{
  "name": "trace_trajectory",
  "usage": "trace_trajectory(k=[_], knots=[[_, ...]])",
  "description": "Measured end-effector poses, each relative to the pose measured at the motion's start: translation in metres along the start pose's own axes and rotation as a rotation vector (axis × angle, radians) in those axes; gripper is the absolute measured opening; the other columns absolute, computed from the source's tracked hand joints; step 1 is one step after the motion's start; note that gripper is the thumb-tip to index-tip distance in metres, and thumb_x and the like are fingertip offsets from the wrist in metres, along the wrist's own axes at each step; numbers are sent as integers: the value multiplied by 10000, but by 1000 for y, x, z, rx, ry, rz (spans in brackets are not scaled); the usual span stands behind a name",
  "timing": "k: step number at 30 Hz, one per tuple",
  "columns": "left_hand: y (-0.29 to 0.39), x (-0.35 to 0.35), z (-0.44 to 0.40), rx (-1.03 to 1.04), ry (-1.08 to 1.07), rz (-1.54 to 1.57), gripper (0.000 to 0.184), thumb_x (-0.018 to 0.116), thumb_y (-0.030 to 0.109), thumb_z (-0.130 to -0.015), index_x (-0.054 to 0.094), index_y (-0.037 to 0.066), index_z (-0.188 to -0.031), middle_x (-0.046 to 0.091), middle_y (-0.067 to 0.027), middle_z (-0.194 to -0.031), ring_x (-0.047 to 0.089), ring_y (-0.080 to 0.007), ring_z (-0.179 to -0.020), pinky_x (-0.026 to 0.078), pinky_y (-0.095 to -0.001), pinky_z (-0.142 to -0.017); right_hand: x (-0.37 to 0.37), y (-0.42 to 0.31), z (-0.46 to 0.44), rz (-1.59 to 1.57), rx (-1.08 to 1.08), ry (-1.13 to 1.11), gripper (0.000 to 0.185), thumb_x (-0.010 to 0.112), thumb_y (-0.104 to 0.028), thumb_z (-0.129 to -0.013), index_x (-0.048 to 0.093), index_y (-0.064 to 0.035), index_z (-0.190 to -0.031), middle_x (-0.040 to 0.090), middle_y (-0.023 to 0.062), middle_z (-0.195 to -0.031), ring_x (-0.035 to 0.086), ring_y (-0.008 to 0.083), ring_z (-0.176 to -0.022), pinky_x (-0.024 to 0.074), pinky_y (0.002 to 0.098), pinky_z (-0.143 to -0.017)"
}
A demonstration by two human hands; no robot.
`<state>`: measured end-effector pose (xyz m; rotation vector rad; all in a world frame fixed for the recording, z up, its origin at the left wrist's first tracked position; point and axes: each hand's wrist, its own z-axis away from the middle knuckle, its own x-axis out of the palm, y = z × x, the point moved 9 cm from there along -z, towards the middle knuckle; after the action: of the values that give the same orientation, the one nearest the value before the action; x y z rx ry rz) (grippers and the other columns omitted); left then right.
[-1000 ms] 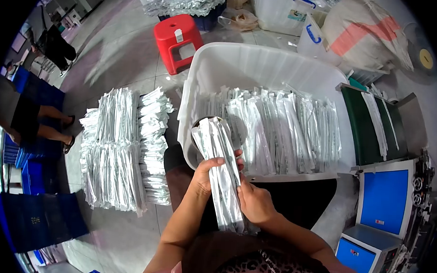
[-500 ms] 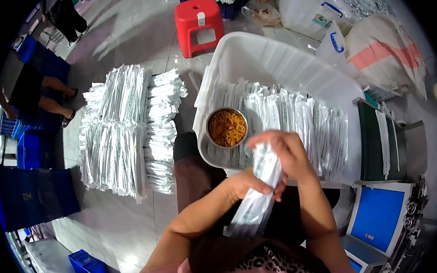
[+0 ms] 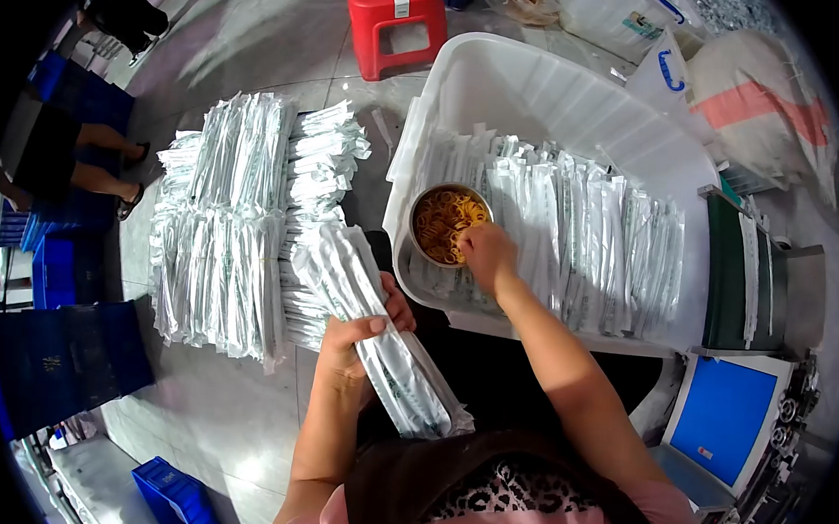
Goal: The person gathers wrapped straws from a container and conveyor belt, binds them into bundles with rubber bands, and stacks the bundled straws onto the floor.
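Note:
A bundle of long silvery packets (image 3: 378, 331) lies tilted across my left hand (image 3: 364, 333), whose fingers are wrapped round its middle. My right hand (image 3: 486, 256) is at the right rim of a round metal bowl (image 3: 417, 246), its fingers pinched together over orange-yellow rubber bands (image 3: 446, 216). What the fingertips hold, if anything, is hidden. The bowl rests at the left end of a white plastic tub (image 3: 580, 104), in which many similar packets (image 3: 573, 232) stand packed in a row.
Stacked packet bundles (image 3: 222, 223) lie on the left. A red stool (image 3: 397, 24) is beyond the tub. Blue crates (image 3: 63, 367) and two people's legs (image 3: 106, 179) are at far left. A machine with a blue panel (image 3: 722, 420) stands at right.
My right hand has left the bundle and moved to the bowl of rubber bands. My left hand has shifted left with the bundle. The view has tilted down.

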<state>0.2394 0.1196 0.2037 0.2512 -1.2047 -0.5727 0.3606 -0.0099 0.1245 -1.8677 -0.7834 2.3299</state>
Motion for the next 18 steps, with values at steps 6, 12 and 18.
trace_trajectory(k=[6,12,18], knots=[[-8,8,-3,-13,-6,-23,527,657,56,-543,467,-9,-1030,514,-80,-756,530,-215,-704,443,-355,-697,0,-5,4,-97,-125,22,157,529,-207,-739,621,-88,-692,581,72,-783,551,261,-830,440,404,-700],[-6,7,3,23,61,-243,514,643,43,-577,478,-22,-1059,572,-106,-828,578,-218,-740,477,-342,-694,-23,-14,3,-205,-187,337,104,576,-205,-732,633,-118,-737,576,65,-800,567,263,-743,446,375,-620],[-3,36,-5,72,87,-323,390,661,6,-595,537,10,-964,570,-63,-831,562,-158,-736,465,-279,-675,-107,-78,52,-546,-238,192,111,594,-56,-705,605,-43,-815,589,126,-757,582,309,-678,459,368,-591]])
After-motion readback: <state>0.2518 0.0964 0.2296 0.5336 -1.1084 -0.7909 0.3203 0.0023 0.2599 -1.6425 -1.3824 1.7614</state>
